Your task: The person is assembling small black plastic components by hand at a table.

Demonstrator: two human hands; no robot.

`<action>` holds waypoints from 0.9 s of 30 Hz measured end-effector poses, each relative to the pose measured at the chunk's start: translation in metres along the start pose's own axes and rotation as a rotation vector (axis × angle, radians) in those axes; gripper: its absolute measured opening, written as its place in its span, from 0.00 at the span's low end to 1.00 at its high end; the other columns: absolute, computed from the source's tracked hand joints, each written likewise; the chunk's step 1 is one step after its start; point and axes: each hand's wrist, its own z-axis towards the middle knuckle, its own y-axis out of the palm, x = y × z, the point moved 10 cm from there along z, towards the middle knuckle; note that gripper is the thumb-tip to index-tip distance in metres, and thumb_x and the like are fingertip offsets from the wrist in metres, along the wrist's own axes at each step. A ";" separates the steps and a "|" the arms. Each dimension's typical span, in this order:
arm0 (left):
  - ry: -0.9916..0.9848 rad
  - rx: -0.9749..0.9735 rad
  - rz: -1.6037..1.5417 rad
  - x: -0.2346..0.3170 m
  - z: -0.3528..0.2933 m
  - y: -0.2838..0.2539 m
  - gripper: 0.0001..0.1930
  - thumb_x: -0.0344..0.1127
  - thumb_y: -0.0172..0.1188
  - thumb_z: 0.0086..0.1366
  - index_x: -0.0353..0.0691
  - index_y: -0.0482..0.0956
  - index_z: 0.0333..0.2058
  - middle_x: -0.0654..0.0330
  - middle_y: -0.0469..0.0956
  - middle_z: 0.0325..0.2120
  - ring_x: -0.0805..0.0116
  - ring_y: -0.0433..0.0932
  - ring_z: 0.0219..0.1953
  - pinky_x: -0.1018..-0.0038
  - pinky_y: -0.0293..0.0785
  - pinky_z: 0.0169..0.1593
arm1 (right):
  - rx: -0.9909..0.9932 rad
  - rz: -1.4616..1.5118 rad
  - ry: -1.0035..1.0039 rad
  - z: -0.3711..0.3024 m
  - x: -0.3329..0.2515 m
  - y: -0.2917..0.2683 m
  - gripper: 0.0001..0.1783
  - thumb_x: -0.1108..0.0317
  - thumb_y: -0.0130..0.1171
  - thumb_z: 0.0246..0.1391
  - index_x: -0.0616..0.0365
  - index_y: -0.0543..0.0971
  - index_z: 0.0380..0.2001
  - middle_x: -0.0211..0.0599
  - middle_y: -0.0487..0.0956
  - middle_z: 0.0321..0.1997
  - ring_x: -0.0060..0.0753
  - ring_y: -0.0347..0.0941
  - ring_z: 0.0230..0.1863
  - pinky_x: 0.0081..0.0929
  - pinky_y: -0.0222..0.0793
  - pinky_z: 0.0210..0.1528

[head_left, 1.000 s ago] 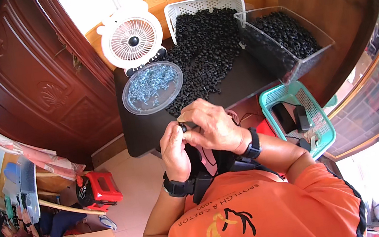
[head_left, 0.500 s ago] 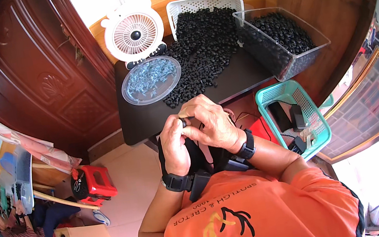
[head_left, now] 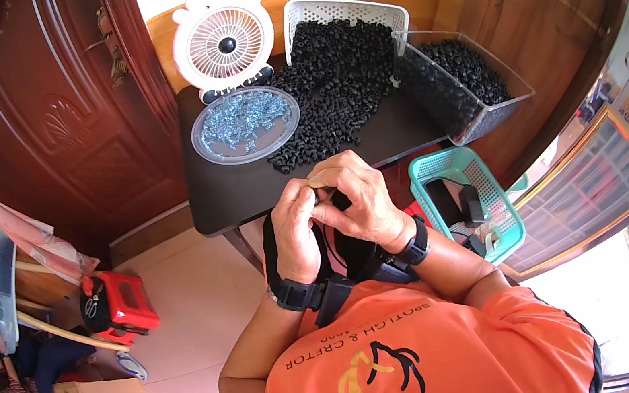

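I see a black tabletop (head_left: 249, 194) beside a dark wooden door (head_left: 60, 129). At its far edge a white basket (head_left: 340, 14) spills black pieces (head_left: 331, 88); a clear bin (head_left: 482, 118) holds more, a round dish (head_left: 244, 124) blue ones. My left hand (head_left: 294, 236) and right hand (head_left: 360, 202) pinch one small piece (head_left: 319, 189) together above the near edge; its axis I cannot tell.

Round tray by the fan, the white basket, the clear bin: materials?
Round tray: looks like clear plastic, glossy; the dark table shows through its rim, and it holds small silvery-blue bits. White basket: seems moulded plastic, matt, with a lattice wall. Clear bin: transparent, probably acrylic or similar; the black pieces show through its walls.
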 end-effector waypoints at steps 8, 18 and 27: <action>-0.048 -0.085 -0.086 -0.004 0.013 -0.008 0.12 0.38 0.46 0.71 0.35 0.73 0.36 0.66 0.70 0.29 0.81 0.67 0.30 0.82 0.64 0.34 | -0.003 -0.229 -0.030 0.016 -0.012 0.009 0.23 0.70 0.71 0.36 0.58 0.78 0.40 0.36 0.79 0.38 0.38 0.75 0.36 0.31 0.74 0.38; -0.066 -0.180 -0.071 -0.008 0.032 0.009 0.16 0.40 0.43 0.73 0.31 0.74 0.41 0.62 0.74 0.27 0.78 0.73 0.29 0.81 0.68 0.36 | 0.051 -0.043 0.096 0.015 0.031 -0.007 0.22 0.68 0.71 0.42 0.59 0.77 0.42 0.41 0.79 0.39 0.43 0.76 0.35 0.33 0.74 0.37; -0.006 0.011 0.124 -0.018 0.029 -0.013 0.17 0.40 0.42 0.72 0.30 0.72 0.37 0.60 0.72 0.24 0.76 0.70 0.24 0.79 0.64 0.30 | 0.002 0.111 0.075 0.002 0.053 0.022 0.20 0.67 0.69 0.44 0.60 0.77 0.42 0.40 0.80 0.37 0.42 0.77 0.36 0.34 0.75 0.40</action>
